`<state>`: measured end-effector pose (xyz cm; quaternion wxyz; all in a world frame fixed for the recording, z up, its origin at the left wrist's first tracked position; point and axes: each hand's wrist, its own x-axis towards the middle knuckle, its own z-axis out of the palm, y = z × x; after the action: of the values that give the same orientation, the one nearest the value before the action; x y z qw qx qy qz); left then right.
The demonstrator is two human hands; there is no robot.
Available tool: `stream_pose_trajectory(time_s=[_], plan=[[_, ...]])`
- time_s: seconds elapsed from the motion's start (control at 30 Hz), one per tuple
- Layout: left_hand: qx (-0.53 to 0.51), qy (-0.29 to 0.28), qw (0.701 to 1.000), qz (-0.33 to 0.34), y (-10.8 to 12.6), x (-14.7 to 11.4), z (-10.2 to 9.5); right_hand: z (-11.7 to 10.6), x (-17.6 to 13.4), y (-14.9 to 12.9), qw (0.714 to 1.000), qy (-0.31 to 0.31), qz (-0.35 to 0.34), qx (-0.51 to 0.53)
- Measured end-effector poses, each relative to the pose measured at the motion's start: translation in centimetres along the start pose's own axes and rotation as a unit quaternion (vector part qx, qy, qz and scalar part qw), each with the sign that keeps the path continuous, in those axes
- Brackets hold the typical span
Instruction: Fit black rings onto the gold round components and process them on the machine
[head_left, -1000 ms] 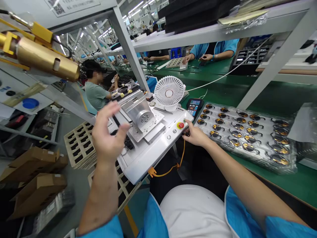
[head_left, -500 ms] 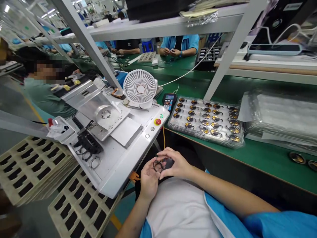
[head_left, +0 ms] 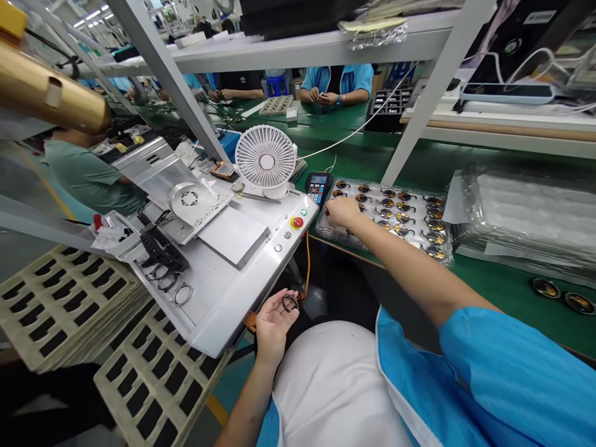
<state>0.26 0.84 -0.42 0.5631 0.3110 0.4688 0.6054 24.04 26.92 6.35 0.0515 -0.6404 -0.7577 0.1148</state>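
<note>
The left hand [head_left: 275, 320] loosely held a ring [head_left: 284, 303] near the lap. The right hand [head_left: 343, 212] covered the tray's [head_left: 419, 214] left end, grip hidden; a light touch seemed wise among close-set parts [head_left: 403, 230].

Bright blue jacket [head_left: 521, 360] over white shirt [head_left: 335, 385]

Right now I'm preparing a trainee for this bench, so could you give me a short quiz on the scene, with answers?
1. Which of the person's hands holds the dark ring?
2. True or false: the fan stands on the white machine.
3. The right hand is at: a) the fan, b) the clear tray, c) the beige trays.

Key:
1. The left hand.
2. True.
3. b
</note>
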Motion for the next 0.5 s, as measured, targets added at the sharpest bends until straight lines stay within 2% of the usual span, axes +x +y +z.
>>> stream_pose_trajectory(time_s=[0.1,0.2,0.27,0.33,0.4,0.5], plan=[[0.0,0.006,1.0,-0.001,0.3,-0.3,-0.4,0.2,0.1,-0.1,1.0,0.002,0.004,-0.004],[-0.008,0.009,1.0,-0.01,0.8,-0.4,-0.6,0.0,-0.8,0.5,0.999,0.033,0.019,0.018],[-0.021,0.0,1.0,-0.018,1.0,-0.3,-0.6,0.0,-2.3,0.9,0.998,0.049,0.018,0.041],[-0.035,-0.025,0.999,-0.032,1.3,-0.2,-0.3,0.6,-4.7,0.7,0.993,0.05,-0.019,0.104],[-0.043,-0.065,0.996,-0.053,1.6,0.1,0.2,1.7,-7.8,-0.1,0.963,0.028,-0.096,0.25],[-0.047,-0.139,0.985,-0.087,2.5,0.7,1.3,3.2,-12.6,-2.2,0.857,-0.006,-0.202,0.473]])
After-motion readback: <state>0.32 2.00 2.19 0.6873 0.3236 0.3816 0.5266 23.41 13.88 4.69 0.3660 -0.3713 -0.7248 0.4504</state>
